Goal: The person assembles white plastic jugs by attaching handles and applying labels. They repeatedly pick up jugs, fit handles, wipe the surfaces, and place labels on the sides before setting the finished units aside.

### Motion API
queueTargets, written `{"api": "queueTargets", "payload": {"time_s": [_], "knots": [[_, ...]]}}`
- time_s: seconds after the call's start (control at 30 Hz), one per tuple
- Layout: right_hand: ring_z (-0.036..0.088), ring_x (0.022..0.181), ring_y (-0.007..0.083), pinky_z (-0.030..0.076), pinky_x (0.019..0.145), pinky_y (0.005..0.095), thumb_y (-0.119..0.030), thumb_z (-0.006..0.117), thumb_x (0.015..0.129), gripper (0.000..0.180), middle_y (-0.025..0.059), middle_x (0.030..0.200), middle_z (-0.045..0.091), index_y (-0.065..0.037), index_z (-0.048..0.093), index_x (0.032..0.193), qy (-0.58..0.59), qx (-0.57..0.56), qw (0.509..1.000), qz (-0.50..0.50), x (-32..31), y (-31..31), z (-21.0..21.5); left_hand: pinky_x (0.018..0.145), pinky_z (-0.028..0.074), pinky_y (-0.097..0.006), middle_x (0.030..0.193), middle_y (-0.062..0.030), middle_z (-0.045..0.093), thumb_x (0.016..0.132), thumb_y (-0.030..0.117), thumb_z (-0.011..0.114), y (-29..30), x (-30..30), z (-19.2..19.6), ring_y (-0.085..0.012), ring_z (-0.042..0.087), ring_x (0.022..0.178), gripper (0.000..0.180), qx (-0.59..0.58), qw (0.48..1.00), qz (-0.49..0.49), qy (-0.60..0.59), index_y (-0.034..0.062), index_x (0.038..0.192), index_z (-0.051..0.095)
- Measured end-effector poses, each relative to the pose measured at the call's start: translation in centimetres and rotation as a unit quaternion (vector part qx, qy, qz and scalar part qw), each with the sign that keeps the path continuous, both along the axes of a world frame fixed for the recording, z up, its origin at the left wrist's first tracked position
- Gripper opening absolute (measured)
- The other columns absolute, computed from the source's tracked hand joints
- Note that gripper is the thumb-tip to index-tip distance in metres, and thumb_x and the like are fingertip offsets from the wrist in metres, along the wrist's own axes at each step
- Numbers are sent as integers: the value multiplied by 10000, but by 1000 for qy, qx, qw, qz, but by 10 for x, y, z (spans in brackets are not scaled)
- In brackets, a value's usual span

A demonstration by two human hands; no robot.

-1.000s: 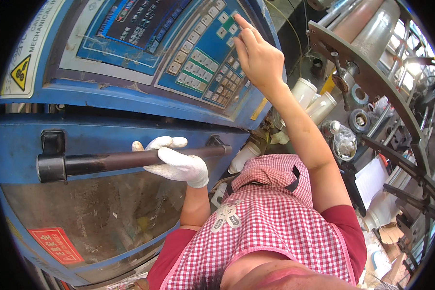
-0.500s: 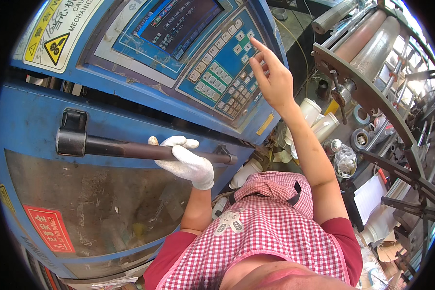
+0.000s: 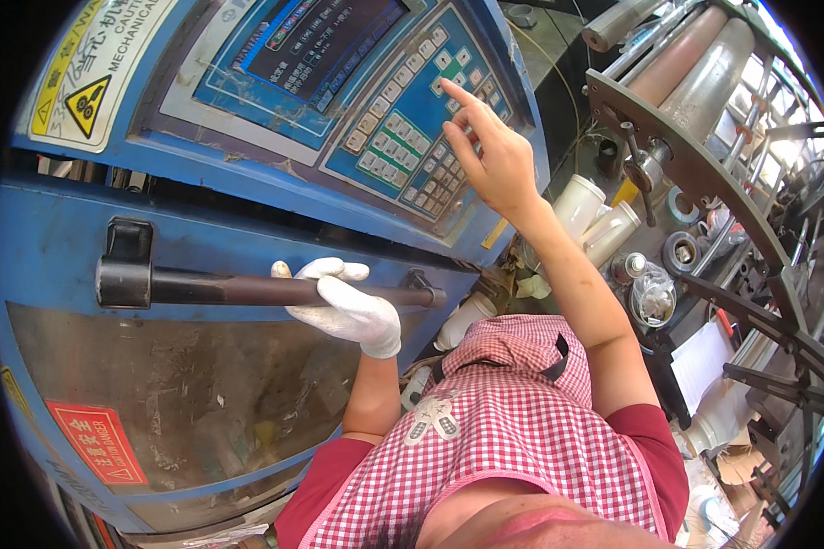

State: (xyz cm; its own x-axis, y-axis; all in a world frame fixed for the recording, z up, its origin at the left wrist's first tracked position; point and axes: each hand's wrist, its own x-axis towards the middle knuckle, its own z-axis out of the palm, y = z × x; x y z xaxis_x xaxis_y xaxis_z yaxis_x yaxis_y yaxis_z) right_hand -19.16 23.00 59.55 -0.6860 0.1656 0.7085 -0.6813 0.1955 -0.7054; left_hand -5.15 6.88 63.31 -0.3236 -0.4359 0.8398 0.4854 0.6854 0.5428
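My left hand (image 3: 355, 309), in a white glove, is closed round the dark bar handle (image 3: 212, 288) on the blue machine door (image 3: 55, 224). Its thumb and fingers lie on either side of the bar. Bare and raised, my right hand (image 3: 496, 163) is at the keypad (image 3: 395, 137) of the control panel. The index finger is stretched out with its tip at a key in the upper part; the thumb stands apart and the other fingers are curled. Whether the fingertip presses the key, I cannot tell. Left of the keys is a lit screen (image 3: 316, 55) with lines of text.
Below the handle is a cloudy door window (image 3: 201, 393) with a red warning label (image 3: 96, 442). A metal frame with rollers (image 3: 710, 78) stands at the right. Near it are white containers (image 3: 579, 206), tape rolls (image 3: 681, 252) and papers (image 3: 702, 366).
My right index finger has shifted left and slightly down across the keypad to another key. My left hand keeps its hold on the handle. The whole view has shifted slightly.
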Motion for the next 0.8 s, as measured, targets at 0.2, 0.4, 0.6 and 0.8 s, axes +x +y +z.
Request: {"api": "queueTargets", "payload": {"time_s": [0.2, 0.4, 0.6, 0.8], "knots": [[673, 662, 198, 537, 619, 312, -123, 689, 972, 105, 47, 1382, 702, -45, 621, 993, -3, 13, 1000, -6, -1, 1, -2, 596, 467, -268, 886, -80, 580, 1098, 272, 483, -1, -3, -3, -131, 510, 637, 641, -8, 1000, -7, 9, -96, 1564, 240], [599, 638, 154, 502, 618, 275, -92, 704, 974, 412, 46, 946, 692, -88, 665, 1384, -9, 9, 1000, 0, 3, -9, 0, 608, 476, -268, 901, -73, 581, 1053, 179, 459, 2, 1, 5, -130, 514, 641, 612, 33, 999, -5, 2, -91, 1560, 249], [637, 649, 184, 520, 624, 285, -87, 695, 971, 279, 42, 1099, 729, -56, 671, 1247, 25, 19, 999, -41, -2, -9, -4, 589, 475, -256, 887, -68, 587, 1007, 117, 449, 7, -3, 1, -122, 514, 606, 605, 52, 998, -13, 16, -81, 1553, 280], [690, 700, 209, 534, 624, 310, -111, 710, 961, 106, 60, 1218, 737, -54, 621, 955, -25, -33, 999, -11, 27, 2, -2, 602, 469, -254, 896, -68, 581, 1013, 122, 445, 5, 0, 3, -117, 503, 611, 609, 61, 998, -25, 8, -80, 1558, 265]]}}
